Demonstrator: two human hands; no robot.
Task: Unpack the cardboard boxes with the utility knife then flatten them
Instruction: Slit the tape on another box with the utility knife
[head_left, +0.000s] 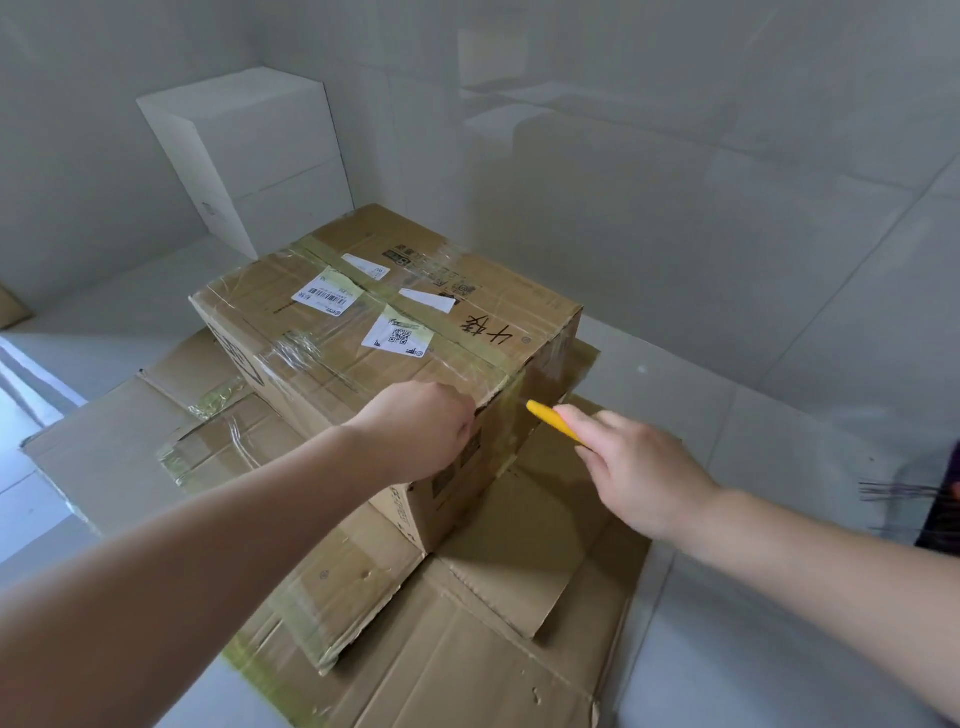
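A sealed brown cardboard box (363, 322) with tape and white labels on its top stands in the middle of the view on flattened cardboard (467, 649). My left hand (421, 431) is curled at the box's near top corner, fingers pinching at the taped edge there. My right hand (639, 467) grips a yellow utility knife (550, 421), whose tip points at the taped seam on the box's near right side, just below the corner. The blade itself is too small to make out.
Flattened cardboard sheets lie on the pale tiled floor under and around the box. A white box (249, 150) stands in the far corner against the wall. A dark object (940, 499) shows at the right edge.
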